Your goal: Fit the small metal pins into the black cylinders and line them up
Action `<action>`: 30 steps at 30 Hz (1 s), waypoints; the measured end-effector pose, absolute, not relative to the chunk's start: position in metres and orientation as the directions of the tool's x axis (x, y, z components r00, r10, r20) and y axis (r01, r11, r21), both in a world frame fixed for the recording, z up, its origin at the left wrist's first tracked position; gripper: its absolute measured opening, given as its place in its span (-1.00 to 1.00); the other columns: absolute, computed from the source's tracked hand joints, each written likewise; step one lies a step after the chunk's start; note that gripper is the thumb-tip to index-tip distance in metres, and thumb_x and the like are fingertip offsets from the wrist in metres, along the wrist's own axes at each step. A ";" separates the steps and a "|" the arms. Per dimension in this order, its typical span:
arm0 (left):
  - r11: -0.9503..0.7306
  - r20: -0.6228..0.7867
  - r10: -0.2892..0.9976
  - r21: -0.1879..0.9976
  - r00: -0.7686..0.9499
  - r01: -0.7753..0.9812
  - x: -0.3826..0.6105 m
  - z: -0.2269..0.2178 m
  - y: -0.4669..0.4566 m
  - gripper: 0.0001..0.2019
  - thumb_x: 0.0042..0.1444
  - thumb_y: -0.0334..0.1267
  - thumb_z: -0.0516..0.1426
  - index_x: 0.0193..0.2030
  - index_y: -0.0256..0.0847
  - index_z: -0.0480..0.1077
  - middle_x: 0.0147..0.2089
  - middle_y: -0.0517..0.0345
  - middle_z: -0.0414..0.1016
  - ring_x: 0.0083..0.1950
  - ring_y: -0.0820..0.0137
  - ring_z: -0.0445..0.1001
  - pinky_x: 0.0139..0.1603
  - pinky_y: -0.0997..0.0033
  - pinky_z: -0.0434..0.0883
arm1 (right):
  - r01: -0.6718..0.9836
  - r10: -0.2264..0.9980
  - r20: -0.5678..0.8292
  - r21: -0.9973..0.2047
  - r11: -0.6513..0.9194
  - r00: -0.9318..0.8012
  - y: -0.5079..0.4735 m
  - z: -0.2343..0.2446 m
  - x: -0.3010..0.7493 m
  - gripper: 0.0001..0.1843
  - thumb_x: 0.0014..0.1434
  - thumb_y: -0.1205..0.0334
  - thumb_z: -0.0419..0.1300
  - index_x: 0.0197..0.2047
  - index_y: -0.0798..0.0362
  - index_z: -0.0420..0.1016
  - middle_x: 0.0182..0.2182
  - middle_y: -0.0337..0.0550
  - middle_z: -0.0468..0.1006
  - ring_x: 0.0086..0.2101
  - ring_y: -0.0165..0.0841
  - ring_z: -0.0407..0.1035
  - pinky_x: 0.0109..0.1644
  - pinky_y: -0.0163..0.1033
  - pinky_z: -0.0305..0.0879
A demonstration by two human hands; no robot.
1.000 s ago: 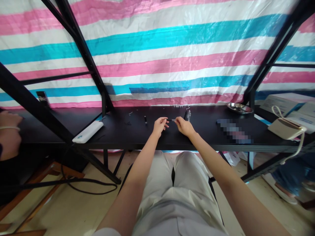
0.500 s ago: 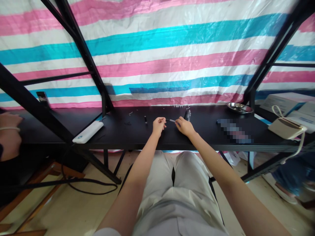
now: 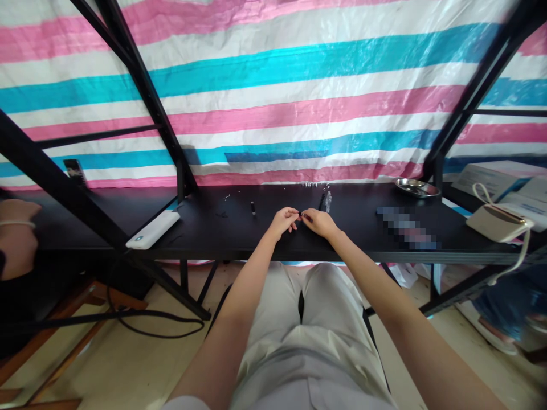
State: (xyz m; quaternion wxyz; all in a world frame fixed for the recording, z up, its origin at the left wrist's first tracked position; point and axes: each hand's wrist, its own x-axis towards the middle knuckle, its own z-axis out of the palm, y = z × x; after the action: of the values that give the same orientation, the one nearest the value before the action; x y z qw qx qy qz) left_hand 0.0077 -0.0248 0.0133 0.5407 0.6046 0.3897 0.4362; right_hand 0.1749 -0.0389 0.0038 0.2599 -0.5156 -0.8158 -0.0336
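My left hand (image 3: 282,221) and my right hand (image 3: 318,222) meet over the middle of a black table (image 3: 239,233), fingertips touching. Both are pinched on a small thin dark part (image 3: 304,216) held between them; I cannot make out what it is. Just beyond the hands lie a short black piece (image 3: 253,208), a dark pen-like piece (image 3: 323,200) and a row of tiny white bits (image 3: 310,185).
A white power bank (image 3: 152,229) lies at the left, a metal dish (image 3: 416,187) at the back right, a white device with a cord (image 3: 498,223) further right. Black frame bars cross both sides. Another person's hand (image 3: 15,228) is at the far left.
My hands were a little apart, the right holding a thin light-tipped piece. They have come together and now touch at the fingertips.
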 end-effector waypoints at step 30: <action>-0.121 0.102 0.942 0.992 0.319 0.040 0.007 0.011 -0.024 -0.88 0.00 -0.33 0.17 -0.34 -0.32 0.32 -0.44 0.12 0.45 -0.66 0.59 0.33 -0.72 0.63 0.14 | 0.855 0.896 0.283 -0.489 -0.173 0.343 -0.034 0.006 0.203 -0.72 0.15 0.06 0.07 -0.23 0.01 0.51 -0.32 -0.05 0.54 -0.27 -0.26 0.42 -0.21 -0.23 0.24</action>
State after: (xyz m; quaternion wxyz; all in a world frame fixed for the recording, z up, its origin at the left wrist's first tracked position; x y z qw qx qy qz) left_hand 0.0074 -0.0238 0.0110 0.5296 0.6156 0.3990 0.4258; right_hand 0.2028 -0.0338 0.0057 0.2937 -0.7650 -0.5721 0.0348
